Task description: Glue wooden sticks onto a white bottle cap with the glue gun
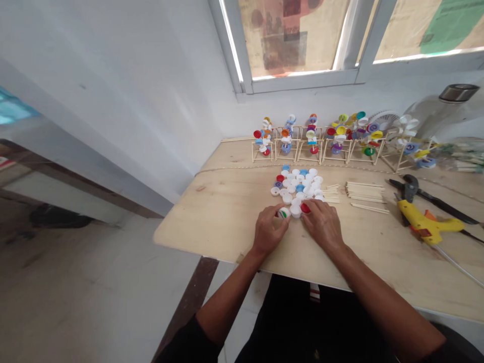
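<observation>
At the near edge of the loose, unjoined caps [300, 188], the left hand [268, 229] pinched a green-marked cap [284, 214]; the right hand [323, 224] curled fingers against a red cap [304, 208]. Beyond stood assembled frames [336, 148].

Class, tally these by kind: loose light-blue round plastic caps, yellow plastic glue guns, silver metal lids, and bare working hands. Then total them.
Loose light-blue round plastic caps: 3
Yellow plastic glue gun: 1
Silver metal lid: 1
Bare hands, left hand and right hand: 2
Total: 7
</observation>
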A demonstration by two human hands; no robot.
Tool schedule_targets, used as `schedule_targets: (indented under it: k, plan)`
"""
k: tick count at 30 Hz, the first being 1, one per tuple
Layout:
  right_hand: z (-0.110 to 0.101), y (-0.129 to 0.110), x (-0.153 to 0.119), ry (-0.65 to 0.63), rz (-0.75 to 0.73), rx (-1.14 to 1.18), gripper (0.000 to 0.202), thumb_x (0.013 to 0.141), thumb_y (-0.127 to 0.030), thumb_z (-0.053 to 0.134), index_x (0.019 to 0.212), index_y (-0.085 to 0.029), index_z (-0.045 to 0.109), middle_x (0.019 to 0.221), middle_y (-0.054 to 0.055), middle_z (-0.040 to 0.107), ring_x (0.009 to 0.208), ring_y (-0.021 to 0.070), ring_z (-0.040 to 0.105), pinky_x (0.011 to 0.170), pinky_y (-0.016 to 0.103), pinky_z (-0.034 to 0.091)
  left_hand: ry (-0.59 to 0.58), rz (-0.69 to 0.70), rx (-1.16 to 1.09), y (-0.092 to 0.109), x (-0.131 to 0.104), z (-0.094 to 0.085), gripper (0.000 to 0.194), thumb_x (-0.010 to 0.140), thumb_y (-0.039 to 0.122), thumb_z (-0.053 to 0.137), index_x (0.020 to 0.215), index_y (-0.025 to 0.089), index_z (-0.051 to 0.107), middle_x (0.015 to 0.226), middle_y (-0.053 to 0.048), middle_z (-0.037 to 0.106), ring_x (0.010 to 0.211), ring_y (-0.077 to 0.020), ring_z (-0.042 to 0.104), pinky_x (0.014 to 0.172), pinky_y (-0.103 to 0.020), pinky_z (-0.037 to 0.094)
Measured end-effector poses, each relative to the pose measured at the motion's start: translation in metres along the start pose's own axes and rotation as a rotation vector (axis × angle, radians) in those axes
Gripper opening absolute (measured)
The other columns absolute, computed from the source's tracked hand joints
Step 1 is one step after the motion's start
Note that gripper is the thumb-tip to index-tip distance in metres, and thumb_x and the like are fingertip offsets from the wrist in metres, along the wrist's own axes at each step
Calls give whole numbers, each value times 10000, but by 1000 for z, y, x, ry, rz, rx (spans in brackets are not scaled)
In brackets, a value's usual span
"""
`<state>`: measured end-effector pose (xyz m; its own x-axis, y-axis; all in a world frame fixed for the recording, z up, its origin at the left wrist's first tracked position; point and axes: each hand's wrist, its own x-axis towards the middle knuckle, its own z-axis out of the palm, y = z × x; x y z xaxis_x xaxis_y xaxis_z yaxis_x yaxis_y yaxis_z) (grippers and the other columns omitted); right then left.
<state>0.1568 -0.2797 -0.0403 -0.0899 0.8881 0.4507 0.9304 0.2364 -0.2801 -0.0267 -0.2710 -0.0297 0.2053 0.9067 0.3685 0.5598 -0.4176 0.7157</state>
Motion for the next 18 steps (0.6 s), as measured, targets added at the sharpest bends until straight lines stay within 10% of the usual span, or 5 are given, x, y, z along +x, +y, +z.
schedule_targets:
  k: [8, 18]
  plan:
    - [-2, 3, 0, 42, 90, 181, 316, 901, -334, 469, 1162, -209, 595, 1068, 96, 641, 972, 243, 599, 789, 377, 445, -181, 134, 86, 2, -7, 6, 331, 801, 272, 600, 1122, 194, 599, 1066, -86, 691, 1024, -240, 615, 906, -398, 460]
    - [2, 14, -4, 77, 149, 470, 314, 847, -314, 521, 1140, -254, 617, 1022, 78, 592, 951, 227, 608, 830, 391, 512, -64, 13, -64, -3, 3, 4, 328, 819, 255, 582, 1140, 190, 603, 1068, -89, 673, 1007, -206, 628, 891, -346, 500]
